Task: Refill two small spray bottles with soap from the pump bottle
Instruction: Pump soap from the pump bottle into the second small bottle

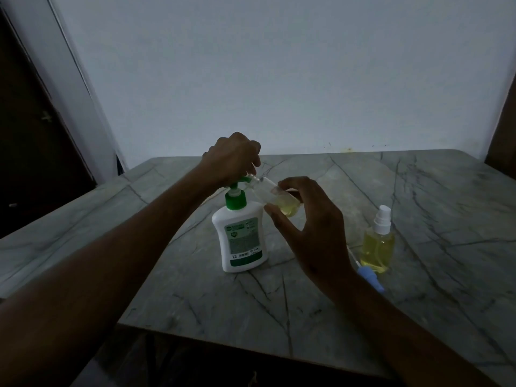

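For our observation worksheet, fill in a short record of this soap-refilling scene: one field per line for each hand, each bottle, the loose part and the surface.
Left hand: presses the green pump head of the white plastic pump bottle
Right hand: holds the small clear open spray bottle, tilted, mouth at the spout
Held bottle level: a little yellow soap at its base
Second clear spray bottle: upright, white sprayer on, nearly full of yellow soap
Loose blue sprayer part: lying beside it
Surface: grey marble-pattern table
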